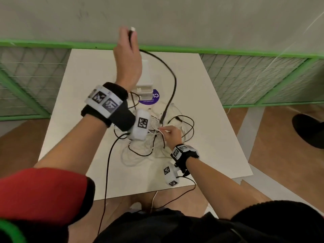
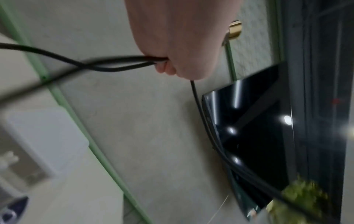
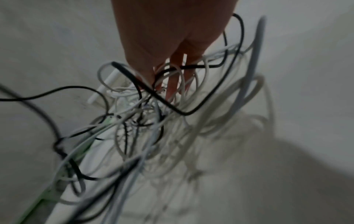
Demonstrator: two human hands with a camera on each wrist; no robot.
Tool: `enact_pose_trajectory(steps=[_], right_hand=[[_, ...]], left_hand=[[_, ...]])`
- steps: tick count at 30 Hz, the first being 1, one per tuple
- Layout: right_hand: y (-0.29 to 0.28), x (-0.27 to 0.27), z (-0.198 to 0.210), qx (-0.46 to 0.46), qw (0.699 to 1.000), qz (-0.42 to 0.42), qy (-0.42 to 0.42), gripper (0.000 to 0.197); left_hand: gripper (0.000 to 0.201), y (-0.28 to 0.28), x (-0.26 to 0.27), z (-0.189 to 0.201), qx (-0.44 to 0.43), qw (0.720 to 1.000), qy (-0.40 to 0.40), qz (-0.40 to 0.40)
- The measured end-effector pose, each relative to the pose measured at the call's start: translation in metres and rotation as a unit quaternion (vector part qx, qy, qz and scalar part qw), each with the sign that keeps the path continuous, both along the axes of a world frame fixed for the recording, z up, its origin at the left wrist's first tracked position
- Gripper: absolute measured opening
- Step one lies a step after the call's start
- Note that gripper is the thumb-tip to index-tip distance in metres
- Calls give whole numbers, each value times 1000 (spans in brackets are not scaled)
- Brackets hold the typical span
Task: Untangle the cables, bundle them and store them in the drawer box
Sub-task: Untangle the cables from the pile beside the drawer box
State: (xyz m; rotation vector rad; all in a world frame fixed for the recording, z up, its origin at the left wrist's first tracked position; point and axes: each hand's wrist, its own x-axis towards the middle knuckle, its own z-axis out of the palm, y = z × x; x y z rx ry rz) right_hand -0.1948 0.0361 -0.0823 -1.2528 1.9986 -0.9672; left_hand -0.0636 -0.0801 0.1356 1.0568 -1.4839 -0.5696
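Observation:
A tangle of white and black cables (image 1: 154, 137) lies in the middle of the white table (image 1: 84, 71). My left hand (image 1: 130, 35) is raised high above the table's far edge and grips a thick black cable (image 1: 172, 76) near its pale plug. That cable arcs down on the right into the tangle. In the left wrist view my left hand (image 2: 172, 60) is a fist around the black cable (image 2: 107, 63). My right hand (image 1: 166, 132) rests on the tangle and pinches a white cable. Its fingers (image 3: 172, 84) reach down among the tangled cables (image 3: 149, 115). The white drawer box (image 1: 145, 79) stands beyond the tangle, its drawer pulled out.
A purple round sticker (image 1: 154, 99) lies under the drawer box's front. A green-framed mesh fence (image 1: 254, 76) and a grey wall stand behind the table. Someone's black shoe (image 1: 310, 130) is on the floor at the right. A dark screen (image 2: 249, 136) hangs on the wall.

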Motion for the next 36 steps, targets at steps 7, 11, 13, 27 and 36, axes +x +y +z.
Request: enact_pose_trajectory(steps=[7, 11, 13, 27, 36], right_hand=[[-19, -21, 43, -3, 995, 3, -96, 30], [-14, -13, 75, -28, 991, 56, 116, 42], [-13, -1, 93, -103, 991, 71, 40, 48], [44, 3, 108, 63, 939, 299, -156, 29], [105, 10, 66, 365, 823, 405, -161, 23]], left_hand=[[22, 20, -11, -51, 58, 985, -138, -85], [23, 27, -15, -66, 89, 980, -149, -98], [24, 33, -16, -70, 95, 977, -160, -101], [10, 49, 16, -48, 24, 996, -43, -81], [17, 77, 28, -20, -21, 997, 30, -61]])
